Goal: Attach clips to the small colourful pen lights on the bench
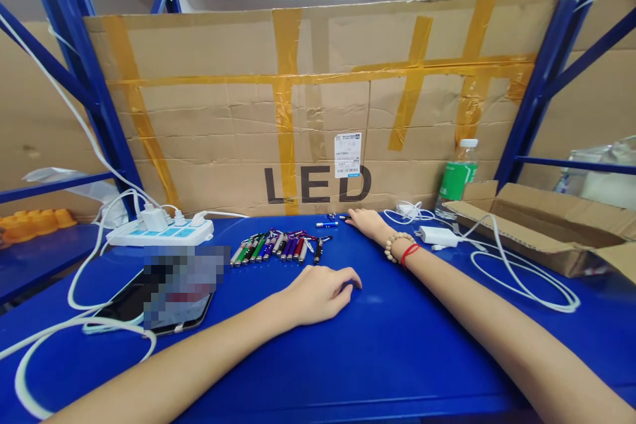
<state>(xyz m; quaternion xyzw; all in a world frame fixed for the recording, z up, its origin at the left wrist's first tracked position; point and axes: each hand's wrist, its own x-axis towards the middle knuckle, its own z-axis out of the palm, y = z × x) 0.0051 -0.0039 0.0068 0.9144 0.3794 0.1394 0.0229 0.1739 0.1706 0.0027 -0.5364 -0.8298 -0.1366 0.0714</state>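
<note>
Your right hand [368, 224] is at a small dark flashlight [343, 218], finger grip can't tell; left hand [320, 293] bare, thumb and forefinger apart, near lined-up mini flashlights [290, 249].

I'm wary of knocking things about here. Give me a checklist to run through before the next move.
1. Left hand free: ok; it rests loosely curled on the blue tabletop, nothing visible in it.
2. Right hand grip: cannot tell; it is at a small dark tube, too small to show whether it is gripped.
3. Row of metal tubes gathered: ok; they lie close together.
4. Loose blue tube in the row: not ok; it lies apart, beyond the row's right end.
5. Bottle upright and capped: ok.
</note>
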